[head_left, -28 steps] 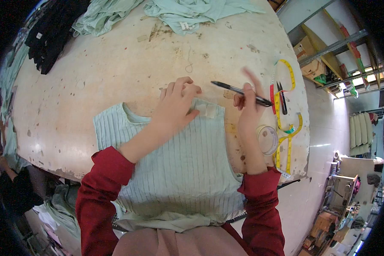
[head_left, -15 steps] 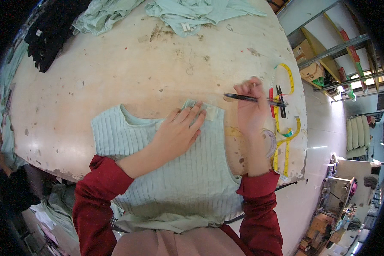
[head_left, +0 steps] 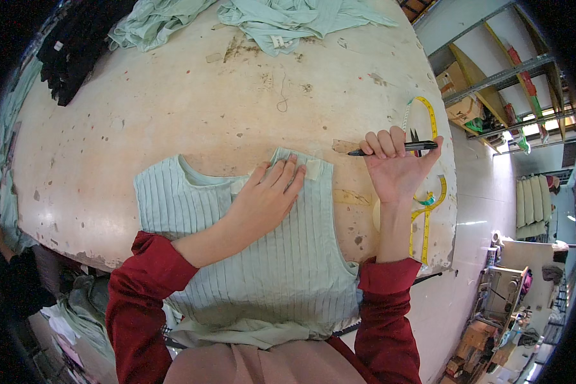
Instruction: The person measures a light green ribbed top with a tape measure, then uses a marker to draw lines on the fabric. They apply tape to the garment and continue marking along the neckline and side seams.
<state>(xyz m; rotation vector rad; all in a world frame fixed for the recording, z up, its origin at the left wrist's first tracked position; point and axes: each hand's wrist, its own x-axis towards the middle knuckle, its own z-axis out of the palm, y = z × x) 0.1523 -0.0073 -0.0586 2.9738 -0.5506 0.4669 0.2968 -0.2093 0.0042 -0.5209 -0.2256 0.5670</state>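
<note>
A sleeveless pale green garment with pleats (head_left: 256, 256) lies in front of me, partly on the table and running down to my lap. My left hand (head_left: 269, 192) rests flat on its shoulder part, fingers slightly spread over the cloth. Beside these fingers a pale piece of tape or a patch (head_left: 313, 169) sits on the shoulder. Held up right of the garment, my right hand (head_left: 393, 169) shows its palm and has a black pen (head_left: 419, 146) between thumb and curled fingers, tip to the left. Dark snips (head_left: 416, 136) are mostly hidden behind this hand.
A yellow tape measure (head_left: 431, 118) curls along the table's right edge. My right forearm mostly covers a roll of tape (head_left: 376, 216). More green garments (head_left: 288, 22) and a black garment (head_left: 83, 48) lie at the far side. Shelves with a cardboard box (head_left: 454, 83) stand at right.
My right hand has moved a little right and turned its palm into view, carrying the pen with it. My left hand stays on the garment.
</note>
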